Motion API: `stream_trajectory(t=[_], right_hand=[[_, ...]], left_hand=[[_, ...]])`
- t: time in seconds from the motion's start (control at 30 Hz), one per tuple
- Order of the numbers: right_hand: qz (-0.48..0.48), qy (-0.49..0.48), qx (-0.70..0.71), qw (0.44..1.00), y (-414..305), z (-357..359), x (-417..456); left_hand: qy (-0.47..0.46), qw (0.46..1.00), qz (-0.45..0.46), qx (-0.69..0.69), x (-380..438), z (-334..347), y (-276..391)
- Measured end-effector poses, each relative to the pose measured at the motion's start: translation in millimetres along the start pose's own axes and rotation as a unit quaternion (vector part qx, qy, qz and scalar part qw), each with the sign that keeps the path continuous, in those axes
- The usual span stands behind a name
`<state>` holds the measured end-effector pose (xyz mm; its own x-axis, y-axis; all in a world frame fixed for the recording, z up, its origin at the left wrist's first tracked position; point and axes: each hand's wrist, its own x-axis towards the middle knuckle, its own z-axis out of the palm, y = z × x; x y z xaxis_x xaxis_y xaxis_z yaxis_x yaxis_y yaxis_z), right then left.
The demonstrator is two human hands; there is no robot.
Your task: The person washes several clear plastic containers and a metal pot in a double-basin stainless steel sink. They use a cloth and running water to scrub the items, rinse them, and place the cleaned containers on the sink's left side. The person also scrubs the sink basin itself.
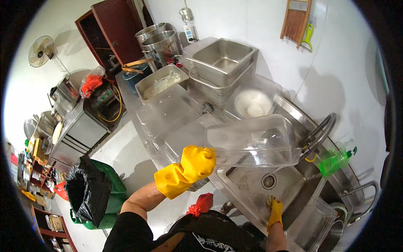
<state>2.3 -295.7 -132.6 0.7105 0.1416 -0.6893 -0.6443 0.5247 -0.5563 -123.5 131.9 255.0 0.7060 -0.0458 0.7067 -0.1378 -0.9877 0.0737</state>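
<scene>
My left hand (199,162), in a yellow rubber glove, is closed on the near left end of a clear plastic food container (248,135). The container lies tilted on its side over the back part of the steel sink (233,179). Low in the sink, near its front edge, is my right hand (274,208) in another yellow glove. Its fingertips look dark and touch something greyish, perhaps a scrubber; I cannot tell what. The round drain (269,181) lies just beyond it. Left of the held container, more clear plastic containers (167,110) rest upside down on the steel table.
Steel pans (225,60) are stacked by the wall, near a white bowl (253,103). A faucet (324,129) and a green soap bottle (335,163) stand behind the sink. More clear containers (311,220) are at the right. A black-bagged bin (88,192) stands on the floor left.
</scene>
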Motion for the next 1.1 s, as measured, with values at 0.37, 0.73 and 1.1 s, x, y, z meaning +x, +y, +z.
stream_trajectory(t=[0.37,0.73,1.1], right_hand=[[-0.059,0.096,-0.370,0.922,-7.4,47.5,-39.0],[-0.040,-0.070,0.035,0.996,-3.2,10.7,-26.8],[-0.071,0.023,-0.165,0.984,-12.5,33.5,-53.9]], left_hand=[[0.134,0.991,-0.008,0.015,28.2,-87.5,-52.5],[0.243,0.965,-0.036,-0.086,105.8,-86.6,-90.9],[0.082,0.976,0.061,0.193,104.3,1.2,-99.3]])
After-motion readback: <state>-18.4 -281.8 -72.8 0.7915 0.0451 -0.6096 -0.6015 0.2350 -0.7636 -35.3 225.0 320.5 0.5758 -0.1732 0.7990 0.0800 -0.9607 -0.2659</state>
